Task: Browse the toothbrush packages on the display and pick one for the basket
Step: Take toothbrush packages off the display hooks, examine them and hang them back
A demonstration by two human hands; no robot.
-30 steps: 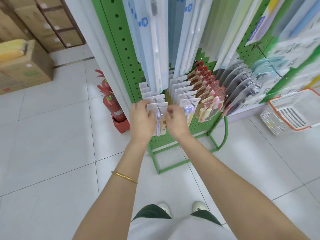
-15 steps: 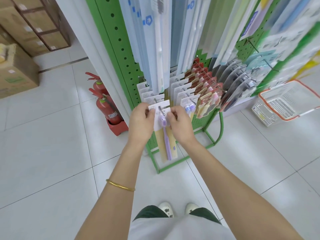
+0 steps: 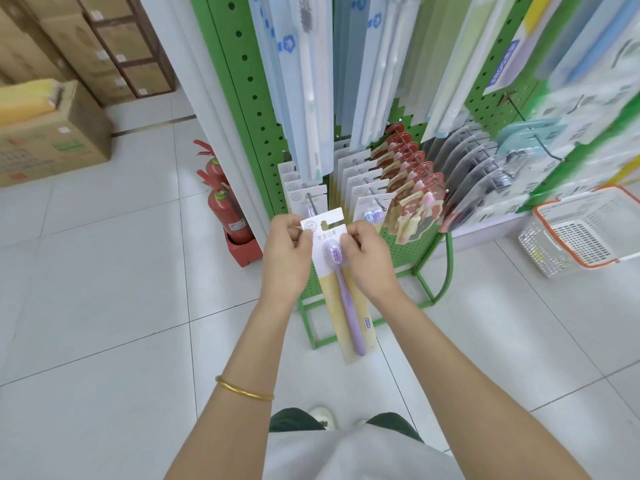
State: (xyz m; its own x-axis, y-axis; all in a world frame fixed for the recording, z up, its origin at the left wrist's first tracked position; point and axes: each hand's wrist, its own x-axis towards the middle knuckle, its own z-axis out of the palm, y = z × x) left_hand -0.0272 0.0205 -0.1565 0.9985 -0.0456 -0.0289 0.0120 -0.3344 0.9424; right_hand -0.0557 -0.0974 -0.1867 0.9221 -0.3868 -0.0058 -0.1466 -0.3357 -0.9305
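Observation:
A purple toothbrush package (image 3: pixel 341 282) with a white and yellow card hangs free between my hands, off its hook. My left hand (image 3: pixel 285 254) pinches the card's upper left edge. My right hand (image 3: pixel 367 258) pinches its upper right edge beside the brush head. Behind them the green pegboard display (image 3: pixel 249 98) carries rows of similar packages (image 3: pixel 363 181) on hooks. The white basket with an orange rim (image 3: pixel 588 233) sits on the floor at the right, apart from both hands.
Two red fire extinguishers (image 3: pixel 225 206) stand on the floor left of the display. Cardboard boxes (image 3: pixel 52 133) are stacked at the far left. The display's green metal foot (image 3: pixel 429 289) juts out over the white tiled floor.
Both hands have drawn the front purple toothbrush package off its hook and toward me, so the whole card now hangs in front of the display.

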